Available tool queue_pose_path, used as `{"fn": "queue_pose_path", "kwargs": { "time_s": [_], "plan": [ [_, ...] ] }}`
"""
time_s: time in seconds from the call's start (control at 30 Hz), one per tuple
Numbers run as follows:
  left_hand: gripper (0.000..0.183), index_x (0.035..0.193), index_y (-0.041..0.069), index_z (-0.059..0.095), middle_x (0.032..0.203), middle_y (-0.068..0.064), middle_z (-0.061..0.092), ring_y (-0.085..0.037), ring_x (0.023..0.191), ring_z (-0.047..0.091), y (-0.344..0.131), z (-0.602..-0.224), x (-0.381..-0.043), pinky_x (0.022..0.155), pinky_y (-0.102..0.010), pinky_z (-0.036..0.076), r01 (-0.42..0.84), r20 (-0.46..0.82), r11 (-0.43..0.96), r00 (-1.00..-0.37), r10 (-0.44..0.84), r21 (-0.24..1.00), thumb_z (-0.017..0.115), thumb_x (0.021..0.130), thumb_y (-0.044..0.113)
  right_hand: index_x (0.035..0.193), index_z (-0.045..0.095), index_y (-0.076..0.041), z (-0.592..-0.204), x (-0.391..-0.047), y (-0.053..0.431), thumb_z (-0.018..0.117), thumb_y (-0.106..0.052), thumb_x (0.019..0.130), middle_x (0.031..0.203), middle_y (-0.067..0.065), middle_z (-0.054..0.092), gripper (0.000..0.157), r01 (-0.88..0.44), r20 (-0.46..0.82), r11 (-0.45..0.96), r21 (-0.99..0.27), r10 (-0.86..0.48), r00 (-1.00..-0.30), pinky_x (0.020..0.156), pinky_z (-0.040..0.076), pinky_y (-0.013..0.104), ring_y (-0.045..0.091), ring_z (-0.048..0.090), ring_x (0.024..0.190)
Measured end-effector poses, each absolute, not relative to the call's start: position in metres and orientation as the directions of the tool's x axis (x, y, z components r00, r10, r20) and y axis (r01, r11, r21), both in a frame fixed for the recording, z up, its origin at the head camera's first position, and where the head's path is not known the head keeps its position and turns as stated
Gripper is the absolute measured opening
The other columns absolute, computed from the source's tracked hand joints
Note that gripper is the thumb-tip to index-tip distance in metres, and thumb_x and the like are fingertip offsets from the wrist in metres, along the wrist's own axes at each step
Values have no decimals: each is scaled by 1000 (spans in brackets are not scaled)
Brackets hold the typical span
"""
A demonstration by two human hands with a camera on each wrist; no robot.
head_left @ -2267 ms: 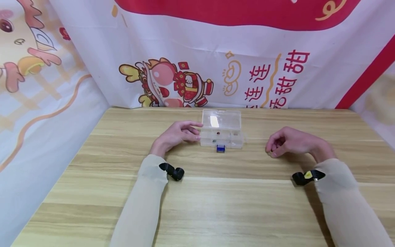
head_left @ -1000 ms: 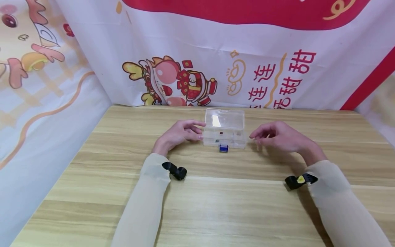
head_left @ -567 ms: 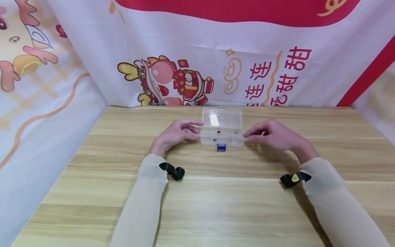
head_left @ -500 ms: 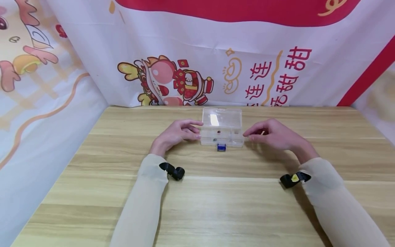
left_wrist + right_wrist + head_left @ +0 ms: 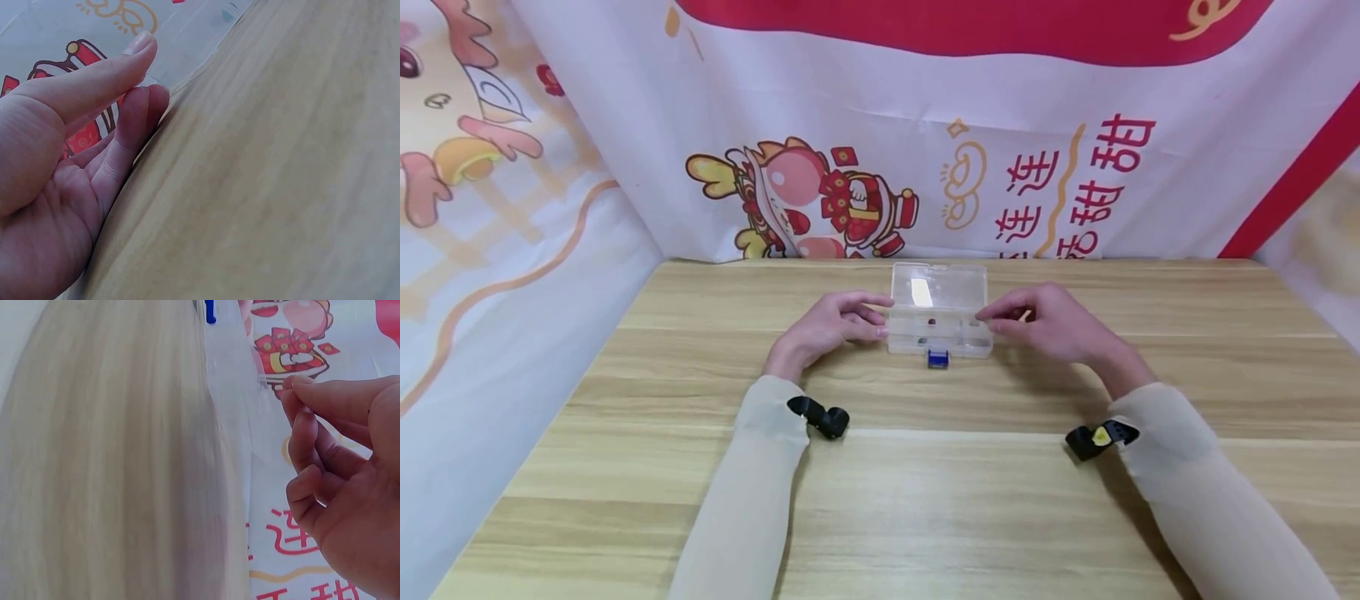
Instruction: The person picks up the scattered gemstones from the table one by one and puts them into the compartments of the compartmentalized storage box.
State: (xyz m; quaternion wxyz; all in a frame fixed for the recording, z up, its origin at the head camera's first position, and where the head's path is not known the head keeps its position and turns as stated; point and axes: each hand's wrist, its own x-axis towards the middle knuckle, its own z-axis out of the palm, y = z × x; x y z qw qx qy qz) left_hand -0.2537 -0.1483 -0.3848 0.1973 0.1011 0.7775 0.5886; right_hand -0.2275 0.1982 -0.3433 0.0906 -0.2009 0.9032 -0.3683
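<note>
A clear plastic compartment box [image 5: 904, 347] stands at the back of the table with its lid [image 5: 955, 287] raised. Small red [image 5: 932, 322] and dark green [image 5: 922, 341] bits lie inside. My left hand [image 5: 831, 323] holds the box's left end, the thumb by the front corner and a finger near the lid's hinge; in the left wrist view the thumb [image 5: 87, 84] is against the clear plastic. Over the right end compartment, my right hand [image 5: 1048, 321] pinches a small clear plastic piece [image 5: 270, 381] between thumb and forefinger, mostly hidden by the fingertips.
A blue latch [image 5: 937, 359] hangs at the box's front. The wooden table [image 5: 940, 500] meets a printed cloth [image 5: 1037, 108] right behind the lid, and another cloth [image 5: 512, 333] hangs on the left.
My right hand has come left from the bare table to the box's right end, then a little further in over the compartment. The left hand has stayed at the left end.
</note>
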Motion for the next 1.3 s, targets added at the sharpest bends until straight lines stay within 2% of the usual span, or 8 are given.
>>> {"fn": "queue_pose_path", "kwargs": {
  "time_s": [0.2, 0.4, 0.6, 0.93, 1.3],
  "plan": [
    [50, 143, 17, 67, 123, -12, 71, -16, 100, 74, -147, -387, -254, 89, -25, 62, -72, -183, 275, -896, 404, 959, 80, 95, 9, 124, 80, -16, -340, -229, 186, 69, -17, 104, 116, 5, 78, 23, -289, -35, 654, -699, -435, -900, 75, 53, 28, 24, 60, 94],
    [50, 141, 20, 69, 123, -11, 71, -16, 101, 73, -151, -388, -253, 88, -24, 61, -80, -187, 283, -907, 377, 956, 81, 94, 10, 125, 80, -16, -337, -236, 170, 68, -18, 104, 119, 4, 78, 24, -313, -26, 648, -695, -458, -889, 76, 53, 30, 22, 61, 95],
    [50, 141, 20, 69, 124, -12, 71, -16, 101, 73, -151, -387, -253, 88, -24, 61, -82, -190, 283, -905, 380, 956, 82, 94, 11, 125, 80, -14, -335, -241, 152, 70, -17, 103, 120, 5, 78, 24, -317, -18, 634, -706, -463, -886, 82, 52, 34, 22, 61, 98],
    [52, 143, 19, 67, 125, -13, 70, -17, 101, 73, -156, -387, -251, 89, -25, 61, -87, -199, 296, -906, 372, 951, 82, 94, 12, 123, 79, -10, -336, -250, 119, 70, -17, 103, 113, 7, 79, 23, -277, -32, 600, -750, -451, -892, 86, 55, 34, 21, 67, 99],
    [51, 142, 19, 68, 124, -12, 71, -18, 102, 73, -149, -389, -256, 89, -26, 62, -75, -189, 289, -901, 390, 954, 82, 94, 11, 121, 81, -13, -338, -248, 110, 71, -20, 103, 110, 5, 78, 21, -186, -31, 619, -763, -323, -946, 82, 56, 33, 22, 66, 94]
  ]
}}
